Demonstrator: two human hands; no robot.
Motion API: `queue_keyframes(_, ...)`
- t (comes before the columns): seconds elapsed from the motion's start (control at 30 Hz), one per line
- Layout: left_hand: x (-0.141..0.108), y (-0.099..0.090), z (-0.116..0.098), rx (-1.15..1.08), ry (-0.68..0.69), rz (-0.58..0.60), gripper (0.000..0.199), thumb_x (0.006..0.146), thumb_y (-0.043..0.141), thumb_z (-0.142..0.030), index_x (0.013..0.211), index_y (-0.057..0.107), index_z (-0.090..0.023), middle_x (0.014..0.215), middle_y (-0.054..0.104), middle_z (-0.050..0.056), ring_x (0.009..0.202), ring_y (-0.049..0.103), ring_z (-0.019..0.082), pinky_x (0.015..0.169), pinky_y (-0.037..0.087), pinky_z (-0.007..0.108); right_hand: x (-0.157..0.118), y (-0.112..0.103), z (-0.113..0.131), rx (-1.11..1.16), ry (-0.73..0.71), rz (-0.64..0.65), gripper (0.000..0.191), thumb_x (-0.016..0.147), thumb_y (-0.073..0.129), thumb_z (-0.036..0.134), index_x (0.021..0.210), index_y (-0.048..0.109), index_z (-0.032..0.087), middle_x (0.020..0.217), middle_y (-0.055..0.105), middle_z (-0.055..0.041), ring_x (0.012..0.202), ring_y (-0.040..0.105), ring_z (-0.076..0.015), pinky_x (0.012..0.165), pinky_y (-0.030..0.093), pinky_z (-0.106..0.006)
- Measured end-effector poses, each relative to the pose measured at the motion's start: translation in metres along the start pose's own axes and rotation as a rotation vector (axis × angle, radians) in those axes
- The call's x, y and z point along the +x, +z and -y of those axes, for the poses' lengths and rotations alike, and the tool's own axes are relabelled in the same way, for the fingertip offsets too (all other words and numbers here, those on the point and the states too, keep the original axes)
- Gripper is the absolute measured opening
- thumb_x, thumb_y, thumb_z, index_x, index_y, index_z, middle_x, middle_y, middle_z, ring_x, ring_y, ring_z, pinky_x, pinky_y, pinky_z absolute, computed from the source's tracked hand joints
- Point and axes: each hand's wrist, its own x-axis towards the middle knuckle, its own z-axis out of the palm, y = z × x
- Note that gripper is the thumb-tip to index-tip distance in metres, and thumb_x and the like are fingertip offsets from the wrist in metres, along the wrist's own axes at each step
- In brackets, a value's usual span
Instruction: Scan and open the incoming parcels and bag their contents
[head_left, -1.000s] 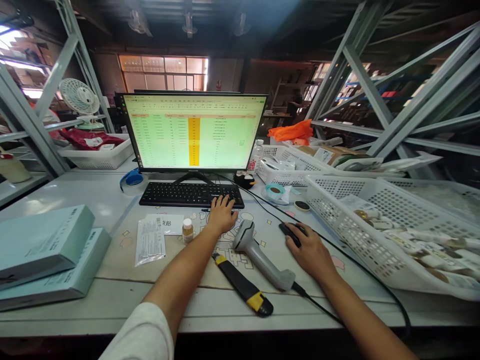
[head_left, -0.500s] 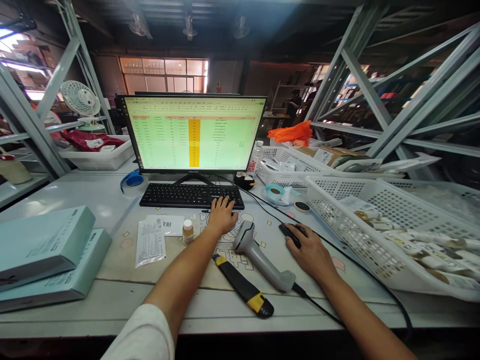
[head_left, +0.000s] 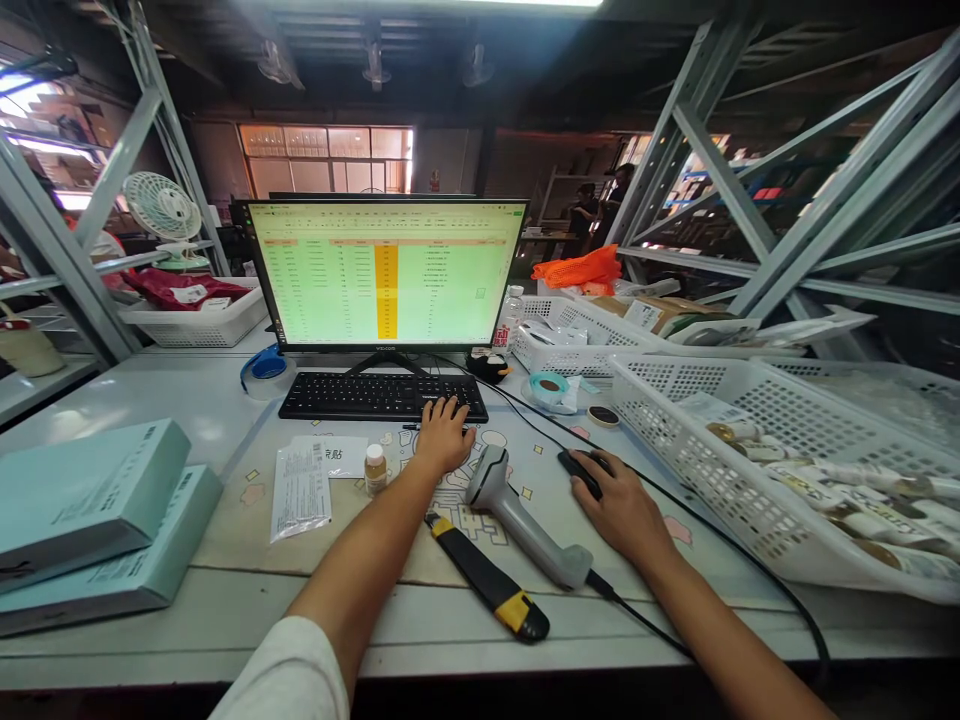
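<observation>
My left hand (head_left: pixel 444 436) rests with its fingers spread on the right part of the black keyboard (head_left: pixel 345 395). Under my right hand (head_left: pixel 619 500) is a black computer mouse (head_left: pixel 580 470), with the fingers laid over it. Behind the keyboard a monitor (head_left: pixel 322 280) shows a green table with a yellow column. Between my forearms lie a grey barcode scanner (head_left: pixel 529 525) and a black and yellow utility knife (head_left: pixel 484 580). A small bottle (head_left: pixel 375 468) stands beside my left forearm, near a plastic packet (head_left: pixel 300 495).
Two pale blue boxes (head_left: pixel 90 490) are stacked at the left. White baskets (head_left: pixel 675 425) line the right side, and another (head_left: pixel 202 325) stands back left. Tape rolls (head_left: pixel 551 388) lie near the keyboard. A black cable crosses the desk's right side. People stand far behind.
The view has tilted up slightly. Far behind, a second person shows more clearly. Both my hands stay in place on the keyboard and mouse.
</observation>
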Motion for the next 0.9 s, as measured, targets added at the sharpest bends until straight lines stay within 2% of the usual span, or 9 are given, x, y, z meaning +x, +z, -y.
queue_keyframes(0.5,0.0007,0.0053,0.0019,0.000,0.000,-0.030,0.054,0.105,0.044,-0.044,0.153,0.052,-0.020,0.166,0.043,0.009,0.154,0.035,0.032,0.131,0.023,0.054,0.0001,0.0019,-0.0022,0.010,0.005,0.003,0.049,0.102,0.043,0.043,0.139,0.068,0.024,0.136,0.061,-0.0117,0.120,0.064,-0.0309,0.097,0.061,-0.047)
queue_keyframes(0.67,0.0008,0.0056,0.0025,0.004,-0.001,-0.020,0.053,0.106,0.044,-0.044,0.153,0.052,-0.021,0.166,0.043,0.009,0.154,0.036,0.031,0.131,0.024,0.054,0.0000,0.0010,-0.0017,0.003,0.036,0.021,0.049,0.101,0.044,0.044,0.140,0.068,0.027,0.138,0.061,-0.0108,0.119,0.065,-0.0315,0.090,0.063,-0.047)
queue_keyframes(0.9,0.0016,0.0057,0.0020,0.020,-0.002,-0.042,0.052,0.105,0.046,-0.042,0.151,0.054,-0.021,0.163,0.046,0.010,0.152,0.039,0.031,0.130,0.026,0.053,-0.0003,0.0030,-0.0023,0.009,0.003,-0.041,0.046,0.100,0.046,0.041,0.136,0.071,0.027,0.135,0.063,-0.0107,0.118,0.065,-0.0297,0.093,0.063,-0.045)
